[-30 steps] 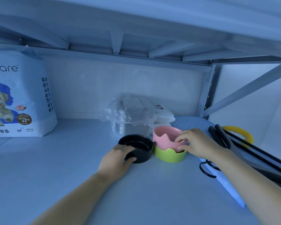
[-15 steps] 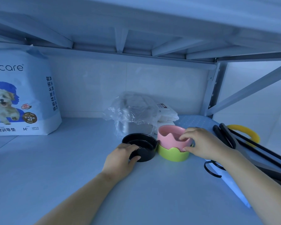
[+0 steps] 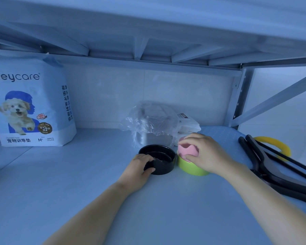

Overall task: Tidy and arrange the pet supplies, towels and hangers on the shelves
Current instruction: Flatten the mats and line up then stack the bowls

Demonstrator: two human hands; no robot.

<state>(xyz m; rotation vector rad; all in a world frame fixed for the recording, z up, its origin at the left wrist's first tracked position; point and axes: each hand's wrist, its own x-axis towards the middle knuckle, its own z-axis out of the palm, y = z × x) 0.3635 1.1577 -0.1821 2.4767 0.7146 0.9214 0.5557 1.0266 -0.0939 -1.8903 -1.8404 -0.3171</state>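
Bowls are sitting together toward the back middle of the pale shelf (image 3: pixel 60 183), and both hands are working on them. The black bowl (image 3: pixel 163 160) is low, round and glossy, with a raised ring showing inside it. Just to its right, seemingly touching it, the green bowl (image 3: pixel 188 167) is standing upright, and the pink bowl (image 3: pixel 186 150) is nesting inside it, showing a wavy, scalloped rim above the green wall.

The left hand (image 3: pixel 140 171) is gripping the black bowl at its near left side: the fingers (image 3: pixel 146 156) are curling over the rim into the bowl while the thumb is pressing against the outer wall. The right hand (image 3: pixel 208 154) is holding the pink bowl from above and from the right, its fingers (image 3: pixel 189 138) arching over the far rim and its thumb lying against the near side where pink is meeting green. Much of the pink bowl's right half is hiding under that hand.

Behind the bowls a crinkled clear plastic bag (image 3: pixel 152 121) is wrapping something metallic, with a white packet (image 3: pixel 187 121) beside it. A pack of pet pads (image 3: pixel 30 106) is standing upright far to the left. Black hangers (image 3: pixel 272 167) are lying at the right, over a yellow ring (image 3: pixel 279 144), on a pale blue dotted cloth (image 3: pixel 224 137).
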